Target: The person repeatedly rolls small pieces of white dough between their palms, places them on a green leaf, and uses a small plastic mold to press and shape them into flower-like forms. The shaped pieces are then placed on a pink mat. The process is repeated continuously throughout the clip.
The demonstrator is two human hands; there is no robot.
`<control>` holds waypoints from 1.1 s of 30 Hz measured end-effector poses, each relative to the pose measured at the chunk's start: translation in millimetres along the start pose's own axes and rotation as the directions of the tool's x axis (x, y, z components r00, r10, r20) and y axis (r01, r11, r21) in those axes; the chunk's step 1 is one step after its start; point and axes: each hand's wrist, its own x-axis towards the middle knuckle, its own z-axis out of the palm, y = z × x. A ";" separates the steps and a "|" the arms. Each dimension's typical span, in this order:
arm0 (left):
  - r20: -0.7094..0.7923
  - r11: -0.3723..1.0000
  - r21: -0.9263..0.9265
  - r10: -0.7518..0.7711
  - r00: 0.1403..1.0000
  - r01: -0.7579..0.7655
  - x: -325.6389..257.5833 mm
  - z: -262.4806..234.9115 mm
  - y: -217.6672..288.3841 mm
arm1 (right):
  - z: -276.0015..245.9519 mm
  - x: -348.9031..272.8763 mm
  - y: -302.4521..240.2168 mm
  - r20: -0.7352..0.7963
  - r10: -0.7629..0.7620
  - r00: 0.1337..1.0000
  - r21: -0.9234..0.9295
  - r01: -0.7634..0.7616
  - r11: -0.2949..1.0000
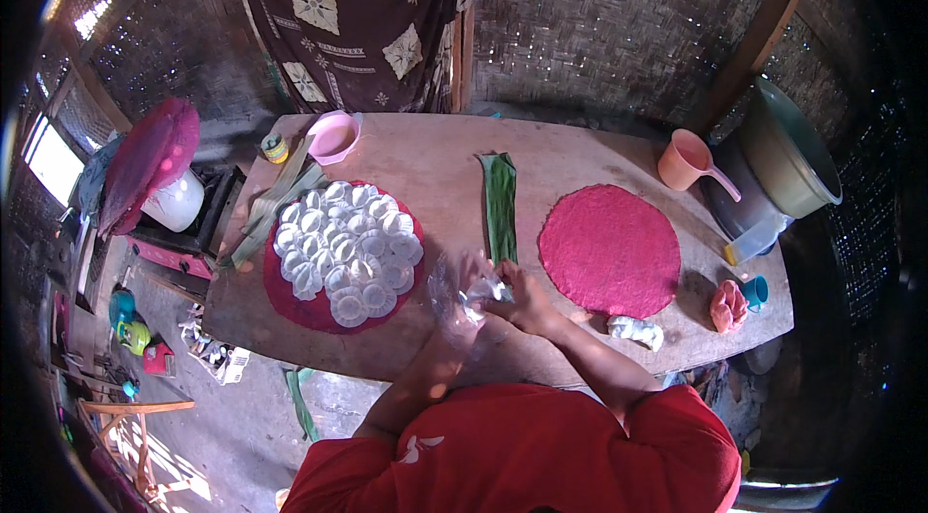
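On the wooden table I view from afar, a red mat lies toward the left edge, a second mat toward the right, a green leaf between them; a pink bowl sits near the far left corner, an orange dipper near the far right.

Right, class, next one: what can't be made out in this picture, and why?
Head view: the shape of the white stuff between the left hand and right hand; fingers and shiny clear plastic obscure it.
Head view: the middle of the left pink mat, hidden under white fluted pieces.
Head view: the top of the patterned curtain, cut off by the upper edge.
Head view: details on the jar, too small.
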 end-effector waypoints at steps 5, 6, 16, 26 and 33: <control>-0.060 0.497 0.864 -0.048 0.997 0.076 -9.7 37.9 4.6 | -57.0 32.2 6.0 -0.134 -0.051 0.990 0.455 0.107 0.884; 0.027 0.147 0.989 -0.100 0.995 -0.012 -15.3 42.6 1.9 | -66.2 38.6 18.2 -0.102 -0.048 0.994 0.485 0.092 0.870; 0.201 -0.607 0.737 -0.225 0.953 -0.298 -39.8 22.6 -12.4 | -28.5 71.9 141.3 0.024 -0.158 0.987 -0.676 0.133 0.725; 0.099 -0.606 0.766 -0.219 0.971 -0.215 -37.3 36.6 -15.2 | -53.2 117.0 142.0 0.130 -0.056 0.990 -0.800 0.139 0.584; 0.264 -0.674 0.665 -0.189 0.946 -0.320 -42.0 44.5 -5.5 | -83.8 188.3 145.7 0.054 0.094 0.994 -0.771 -0.019 0.637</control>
